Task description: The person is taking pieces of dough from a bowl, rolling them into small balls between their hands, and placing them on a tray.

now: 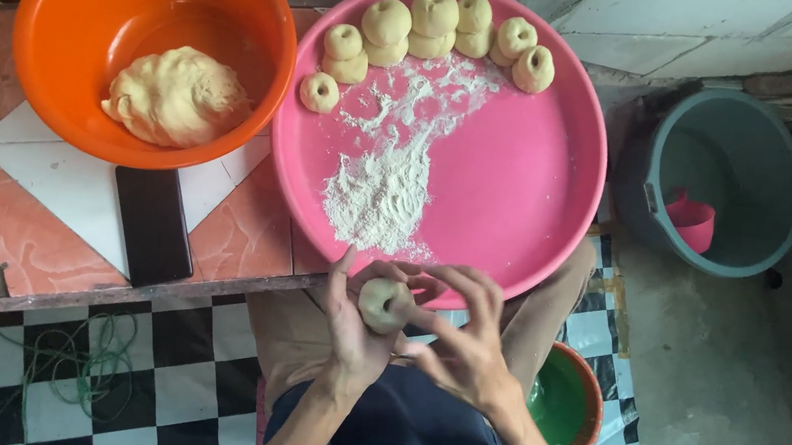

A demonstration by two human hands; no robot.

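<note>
My left hand [357,328] cups a small round piece of dough [386,305] just below the near rim of the big pink tray [531,186]. My right hand [462,336] presses on the dough from the right, fingers curled over it. A dimple shows in the dough's middle. Several shaped dough rings [429,37] lie in an arc along the tray's far rim. Loose white flour [384,189] is spread over the tray's centre. An orange basin [93,1] at the left holds a large lump of dough [178,97].
Tray and basin rest on a low tiled table [38,223] with a dark phone [153,224] on it. A grey bucket [753,119] with a pink scoop [693,222] stands at the right. A green-lined bowl [566,401] sits by my knee. Green cord [74,367] lies on the checkered floor.
</note>
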